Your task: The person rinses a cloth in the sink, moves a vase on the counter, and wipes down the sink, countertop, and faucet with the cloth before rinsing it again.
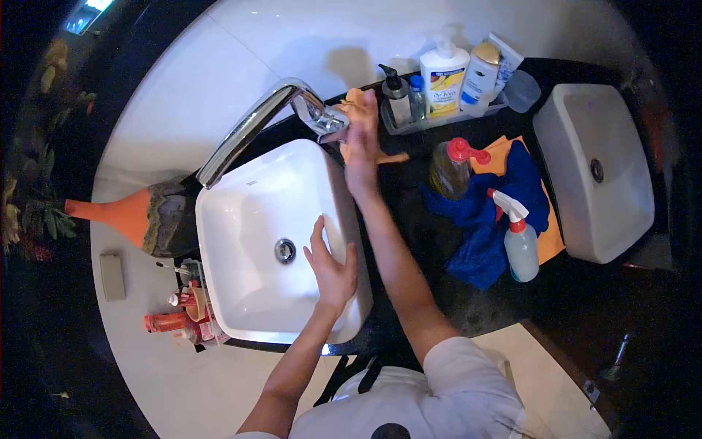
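My right hand (360,157), slightly blurred, grips an orange cloth (357,107) beside the base of the chrome faucet (252,128). Part of the cloth sticks out past my fingers on both sides. Over the near side of the white basin (245,311), my left hand (335,276) has its fingers spread and holds nothing. Whether it rests on the basin's rim, I cannot tell. The basin's round drain (285,252) shows to the left of that hand.
Right of my arm are a red-topped pump bottle (450,172), blue cloth (475,252), folded orange cloth (552,238) and spray bottle (522,249). Behind stands a tray (468,117) of toiletries. A second basin (552,146) is far right, an orange-necked vase (121,216) left.
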`<control>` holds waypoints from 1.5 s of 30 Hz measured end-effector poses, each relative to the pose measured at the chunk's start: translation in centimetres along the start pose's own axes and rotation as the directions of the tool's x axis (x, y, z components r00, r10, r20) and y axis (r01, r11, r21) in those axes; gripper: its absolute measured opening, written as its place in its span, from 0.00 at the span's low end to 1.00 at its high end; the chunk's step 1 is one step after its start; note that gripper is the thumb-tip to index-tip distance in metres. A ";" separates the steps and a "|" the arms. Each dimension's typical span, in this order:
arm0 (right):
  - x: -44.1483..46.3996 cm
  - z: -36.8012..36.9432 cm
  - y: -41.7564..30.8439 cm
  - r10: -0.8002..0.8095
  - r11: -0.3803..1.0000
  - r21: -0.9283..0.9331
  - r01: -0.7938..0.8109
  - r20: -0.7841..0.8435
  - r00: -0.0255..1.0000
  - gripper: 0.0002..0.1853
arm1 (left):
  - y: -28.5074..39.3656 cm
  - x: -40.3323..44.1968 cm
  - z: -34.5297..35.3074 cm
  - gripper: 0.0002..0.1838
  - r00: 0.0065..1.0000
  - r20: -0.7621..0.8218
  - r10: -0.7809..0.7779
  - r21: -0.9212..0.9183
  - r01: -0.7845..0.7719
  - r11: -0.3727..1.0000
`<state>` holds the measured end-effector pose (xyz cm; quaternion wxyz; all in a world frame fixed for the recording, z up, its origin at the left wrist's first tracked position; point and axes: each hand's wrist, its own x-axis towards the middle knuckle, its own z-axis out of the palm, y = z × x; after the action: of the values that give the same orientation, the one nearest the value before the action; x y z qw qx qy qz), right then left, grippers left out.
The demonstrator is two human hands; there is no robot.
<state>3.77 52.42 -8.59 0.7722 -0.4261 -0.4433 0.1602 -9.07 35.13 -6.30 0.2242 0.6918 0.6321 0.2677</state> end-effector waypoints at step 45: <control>-6.3 -0.7 -1.4 0.250 0.965 -0.218 -0.143 0.616 0.747 0.25 | -0.3 0.6 -0.3 0.36 0.999 0.026 -0.045 -0.010 0.045 0.999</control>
<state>0.67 47.31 -11.05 0.5181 -0.4500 -0.6428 0.3405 -9.47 35.75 -6.25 0.2420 0.6796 0.6431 0.2569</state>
